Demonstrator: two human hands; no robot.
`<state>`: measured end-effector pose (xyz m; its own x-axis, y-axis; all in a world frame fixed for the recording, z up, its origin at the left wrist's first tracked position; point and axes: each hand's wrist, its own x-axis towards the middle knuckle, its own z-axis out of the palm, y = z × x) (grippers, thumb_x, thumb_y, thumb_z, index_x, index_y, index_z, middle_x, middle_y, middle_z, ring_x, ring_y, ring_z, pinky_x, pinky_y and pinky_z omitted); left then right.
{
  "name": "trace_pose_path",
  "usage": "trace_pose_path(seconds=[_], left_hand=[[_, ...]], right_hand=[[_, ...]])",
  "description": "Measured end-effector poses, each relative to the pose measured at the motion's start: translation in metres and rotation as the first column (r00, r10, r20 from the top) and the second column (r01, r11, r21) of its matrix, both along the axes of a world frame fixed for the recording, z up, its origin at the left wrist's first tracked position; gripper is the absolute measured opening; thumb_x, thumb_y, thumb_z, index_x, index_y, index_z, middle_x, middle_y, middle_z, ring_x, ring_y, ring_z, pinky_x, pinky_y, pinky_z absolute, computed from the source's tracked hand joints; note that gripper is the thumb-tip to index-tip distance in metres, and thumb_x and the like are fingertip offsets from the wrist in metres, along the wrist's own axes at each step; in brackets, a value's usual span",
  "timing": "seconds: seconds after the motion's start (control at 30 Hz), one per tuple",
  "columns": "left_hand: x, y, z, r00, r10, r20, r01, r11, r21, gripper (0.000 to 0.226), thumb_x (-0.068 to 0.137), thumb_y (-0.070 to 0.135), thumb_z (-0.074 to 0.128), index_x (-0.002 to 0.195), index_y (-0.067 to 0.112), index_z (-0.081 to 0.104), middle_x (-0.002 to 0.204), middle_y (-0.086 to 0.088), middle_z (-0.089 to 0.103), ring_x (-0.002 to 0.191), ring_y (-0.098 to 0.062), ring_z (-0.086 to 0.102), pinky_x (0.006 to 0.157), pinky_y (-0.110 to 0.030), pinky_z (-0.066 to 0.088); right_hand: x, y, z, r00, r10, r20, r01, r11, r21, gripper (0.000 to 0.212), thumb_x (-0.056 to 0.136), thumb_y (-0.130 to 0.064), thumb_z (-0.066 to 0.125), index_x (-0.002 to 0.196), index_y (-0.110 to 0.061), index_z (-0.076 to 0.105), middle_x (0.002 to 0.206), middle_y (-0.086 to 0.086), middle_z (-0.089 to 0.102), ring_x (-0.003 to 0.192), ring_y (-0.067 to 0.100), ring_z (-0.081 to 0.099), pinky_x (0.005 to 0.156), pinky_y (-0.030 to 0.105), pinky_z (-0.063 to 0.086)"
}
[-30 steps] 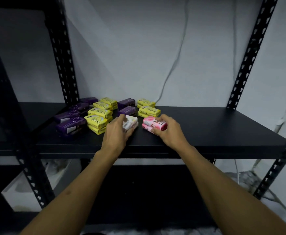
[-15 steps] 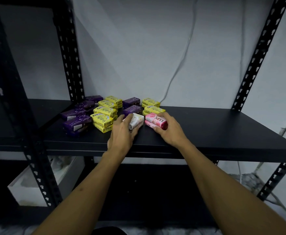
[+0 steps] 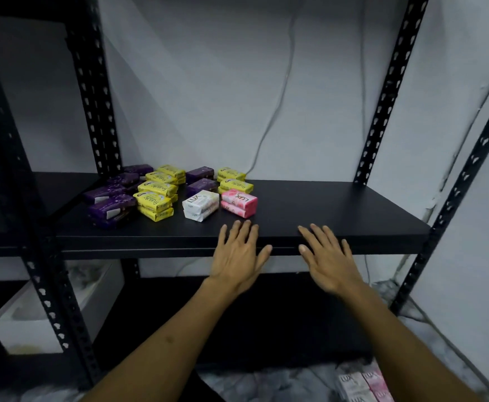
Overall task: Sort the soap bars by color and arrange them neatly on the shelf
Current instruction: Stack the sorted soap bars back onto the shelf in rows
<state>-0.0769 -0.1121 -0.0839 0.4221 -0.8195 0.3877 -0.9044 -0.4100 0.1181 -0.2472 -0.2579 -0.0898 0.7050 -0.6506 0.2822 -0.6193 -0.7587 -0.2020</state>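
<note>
On the black shelf (image 3: 324,210) lie soap bars in rows: purple bars (image 3: 111,208) at the left, yellow bars (image 3: 153,201) beside them, more purple bars (image 3: 201,185) and yellow bars (image 3: 236,185) behind. A white stack of two (image 3: 200,205) and a pink stack of two (image 3: 239,203) sit in front. My left hand (image 3: 239,256) hovers at the shelf's front edge, fingers apart, holding nothing, just below the pink stack. My right hand (image 3: 329,258) is open too, further right.
Black perforated uprights (image 3: 92,91) frame the shelf. A grey cable (image 3: 278,97) hangs down the wall behind. A white box (image 3: 34,326) sits below at the left. More white and pink soap bars (image 3: 362,384) lie on the floor at the lower right.
Both hands let go of the white and pink stacks and drew back to the shelf's front edge, fingers spread. The camera view rose slightly.
</note>
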Motion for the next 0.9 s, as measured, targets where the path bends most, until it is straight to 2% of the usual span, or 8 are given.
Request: trace_pose_path(seconds=[0.13,0.27,0.33,0.4,0.5,0.6,0.8,0.9], left_hand=[[-0.033,-0.001,-0.006,0.999,-0.037,-0.001,0.037,0.999,0.004,0.071,0.103,0.057,0.015,0.159,0.013,0.010,0.167,-0.004,0.007,0.154,-0.018,-0.004,0.124,-0.043,-0.008],[-0.089,-0.015,-0.024,0.973,-0.227,-0.043,0.225,0.973,-0.042,0.067,0.105,0.054,0.023,0.159,0.016,0.013,0.167,-0.004,0.005,0.154,-0.017,-0.005,0.124,-0.036,-0.007],[-0.122,-0.021,-0.045,0.955,-0.264,-0.137,0.264,0.964,-0.016,0.067,0.104,0.054,0.024,0.159,0.016,0.015,0.167,-0.003,0.008,0.154,-0.016,-0.001,0.125,-0.035,-0.003],[-0.157,-0.025,-0.076,0.935,-0.270,-0.229,0.290,0.956,0.055,0.068,0.104,0.055,0.024,0.159,0.016,0.015,0.167,-0.003,0.009,0.154,-0.016,0.001,0.125,-0.036,0.002],[-0.203,-0.038,-0.116,0.904,-0.326,-0.276,0.383,0.905,0.185,0.070,0.103,0.056,0.025,0.159,0.016,0.014,0.167,-0.002,0.008,0.154,-0.016,0.000,0.125,-0.036,0.003],[-0.244,-0.051,-0.136,0.864,-0.356,-0.355,0.445,0.870,0.211,0.069,0.103,0.053,0.030,0.158,0.013,0.019,0.166,-0.004,0.015,0.154,-0.018,0.007,0.124,-0.036,0.007],[-0.307,-0.065,-0.185,0.798,-0.363,-0.481,0.522,0.815,0.252,0.055,0.101,0.045,0.042,0.145,0.013,0.042,0.148,-0.010,0.047,0.135,-0.028,0.043,0.112,-0.040,0.035],[-0.329,-0.061,-0.225,0.759,-0.278,-0.589,0.531,0.787,0.313,0.053,0.099,0.044,0.045,0.142,0.013,0.045,0.143,-0.010,0.052,0.130,-0.030,0.048,0.108,-0.040,0.038]], right_hand=[[-0.050,-0.001,-0.008,0.997,-0.076,0.020,0.074,0.994,0.078,0.055,0.102,-0.056,0.016,0.155,-0.044,0.009,0.165,-0.013,0.001,0.153,0.016,-0.003,0.122,0.047,-0.001],[-0.120,0.002,-0.058,0.972,-0.218,0.092,0.190,0.950,0.247,0.065,0.095,-0.068,0.017,0.154,-0.041,0.022,0.161,-0.005,0.026,0.149,0.024,0.020,0.121,0.049,0.014],[-0.153,0.004,-0.079,0.954,-0.288,0.080,0.243,0.903,0.354,0.079,0.085,-0.076,0.016,0.152,-0.037,0.030,0.154,0.002,0.041,0.140,0.029,0.037,0.115,0.051,0.027],[-0.189,0.003,-0.098,0.933,-0.344,0.105,0.270,0.863,0.428,0.086,0.081,-0.082,0.019,0.150,-0.034,0.034,0.149,0.005,0.048,0.135,0.030,0.044,0.111,0.052,0.034],[-0.240,0.009,-0.109,0.901,-0.425,0.093,0.331,0.808,0.488,0.069,0.094,-0.069,0.031,0.151,-0.031,0.034,0.154,0.006,0.043,0.141,0.031,0.039,0.115,0.052,0.030],[-0.286,0.015,-0.128,0.861,-0.506,0.060,0.396,0.739,0.545,0.058,0.101,-0.051,0.040,0.152,-0.023,0.034,0.154,0.011,0.042,0.139,0.031,0.041,0.117,0.044,0.030],[-0.339,0.024,-0.185,0.741,-0.666,-0.084,0.522,0.492,0.697,0.065,0.100,-0.053,0.043,0.153,-0.018,0.029,0.155,0.015,0.038,0.139,0.035,0.041,0.114,0.041,0.031],[-0.345,0.026,-0.205,0.676,-0.734,-0.060,0.487,0.384,0.785,0.067,0.100,-0.044,0.051,0.152,-0.008,0.029,0.153,0.017,0.040,0.137,0.032,0.043,0.110,0.037,0.035]])
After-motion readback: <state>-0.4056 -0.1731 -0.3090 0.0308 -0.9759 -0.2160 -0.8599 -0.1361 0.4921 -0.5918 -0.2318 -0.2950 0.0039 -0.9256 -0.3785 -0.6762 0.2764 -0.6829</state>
